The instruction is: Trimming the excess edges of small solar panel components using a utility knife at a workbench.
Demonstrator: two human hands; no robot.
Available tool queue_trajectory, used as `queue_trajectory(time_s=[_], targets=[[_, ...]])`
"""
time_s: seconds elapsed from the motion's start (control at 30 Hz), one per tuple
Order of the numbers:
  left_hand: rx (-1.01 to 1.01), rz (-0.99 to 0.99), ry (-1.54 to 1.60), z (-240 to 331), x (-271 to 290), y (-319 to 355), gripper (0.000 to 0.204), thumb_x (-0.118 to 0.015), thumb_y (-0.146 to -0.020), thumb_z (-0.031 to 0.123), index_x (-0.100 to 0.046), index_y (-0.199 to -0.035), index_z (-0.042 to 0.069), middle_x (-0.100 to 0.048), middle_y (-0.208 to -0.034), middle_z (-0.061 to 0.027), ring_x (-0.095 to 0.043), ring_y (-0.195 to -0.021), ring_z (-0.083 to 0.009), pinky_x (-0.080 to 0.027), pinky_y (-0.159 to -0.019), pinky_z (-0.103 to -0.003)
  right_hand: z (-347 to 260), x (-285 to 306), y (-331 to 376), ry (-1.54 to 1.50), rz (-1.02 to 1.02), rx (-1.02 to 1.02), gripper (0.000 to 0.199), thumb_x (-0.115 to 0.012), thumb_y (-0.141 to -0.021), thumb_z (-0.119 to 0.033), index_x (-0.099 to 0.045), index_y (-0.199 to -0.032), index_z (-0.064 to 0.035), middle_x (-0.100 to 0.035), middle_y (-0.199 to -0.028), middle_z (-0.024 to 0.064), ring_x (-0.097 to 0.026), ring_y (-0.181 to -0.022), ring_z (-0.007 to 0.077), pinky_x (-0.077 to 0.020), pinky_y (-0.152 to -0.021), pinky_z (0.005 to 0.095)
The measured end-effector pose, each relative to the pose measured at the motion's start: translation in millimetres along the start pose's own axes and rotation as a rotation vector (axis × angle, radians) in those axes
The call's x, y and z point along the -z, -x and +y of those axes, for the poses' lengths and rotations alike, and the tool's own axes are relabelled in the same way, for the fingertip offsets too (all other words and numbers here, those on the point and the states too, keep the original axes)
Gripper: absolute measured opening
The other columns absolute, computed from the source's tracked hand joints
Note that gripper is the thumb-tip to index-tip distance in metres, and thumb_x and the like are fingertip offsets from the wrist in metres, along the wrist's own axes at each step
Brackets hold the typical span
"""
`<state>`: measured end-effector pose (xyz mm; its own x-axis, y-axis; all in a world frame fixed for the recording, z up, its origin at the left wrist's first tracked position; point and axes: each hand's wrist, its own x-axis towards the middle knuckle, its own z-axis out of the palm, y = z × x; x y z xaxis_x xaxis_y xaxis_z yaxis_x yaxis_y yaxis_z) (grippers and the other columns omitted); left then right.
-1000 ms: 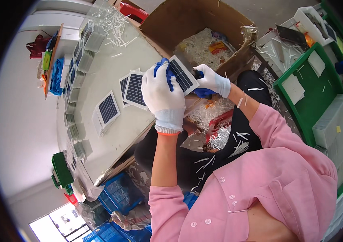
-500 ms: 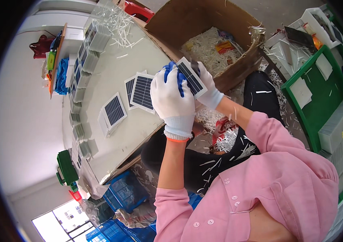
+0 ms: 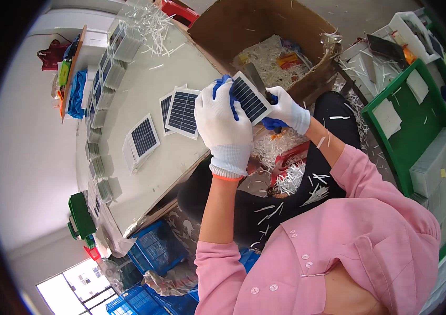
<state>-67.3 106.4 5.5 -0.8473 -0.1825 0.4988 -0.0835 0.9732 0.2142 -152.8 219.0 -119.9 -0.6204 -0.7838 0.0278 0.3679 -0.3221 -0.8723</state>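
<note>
White-gloved left hand (image 3: 223,123), fingers closed round the near edge of a small dark solar panel (image 3: 249,98), held tilted above the desk (image 3: 144,79) edge. Right hand (image 3: 287,110), same glove, fingers pinched on the panel's far side with a blue-handled tool (image 3: 271,124). Two like panels (image 3: 182,112), (image 3: 143,137) flat on the desk; cardboard box (image 3: 265,31) of white shreds just behind.

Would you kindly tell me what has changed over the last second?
Little changed. The left hand and right hand kept hold of the small solar panel, staying above the table edge. The panels on the table stayed put.
</note>
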Motion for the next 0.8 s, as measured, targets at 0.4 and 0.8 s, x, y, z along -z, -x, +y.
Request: queue_trajectory(time_s=[0.4,0.8], targets=[[-0.03,0.026,-0.038,7.5,-0.4,0.0,0.042,-0.067,-0.077,0.006,-0.067,-0.119,0.006,-0.061,-0.111,-0.0138,-0.058,-0.106,-0.0329,-0.047,-0.09,-0.042,27.4,-31.9,62.0,0.227,0.384,0.145,0.03,-0.073,-0.087,-0.007,-0.059,-0.113,-0.0008,-0.069,-0.094,0.0027,-0.062,-0.078,0.0091,-0.0515,-0.071,0.0244],[-0.105,-0.086,0.034,10.5,-8.0,-2.8,0.041,-0.068,-0.079,0.007,-0.065,-0.119,0.001,-0.06,-0.113,-0.0158,-0.055,-0.107,-0.0362,-0.045,-0.092,-0.045,119.2,-0.4,-105.5,-0.116,0.253,0.129,0.032,-0.046,-0.103,-0.043,-0.056,-0.112,-0.0138,-0.063,-0.109,0.0044,-0.064,-0.097,0.0159,-0.0544,-0.091,0.0327]])
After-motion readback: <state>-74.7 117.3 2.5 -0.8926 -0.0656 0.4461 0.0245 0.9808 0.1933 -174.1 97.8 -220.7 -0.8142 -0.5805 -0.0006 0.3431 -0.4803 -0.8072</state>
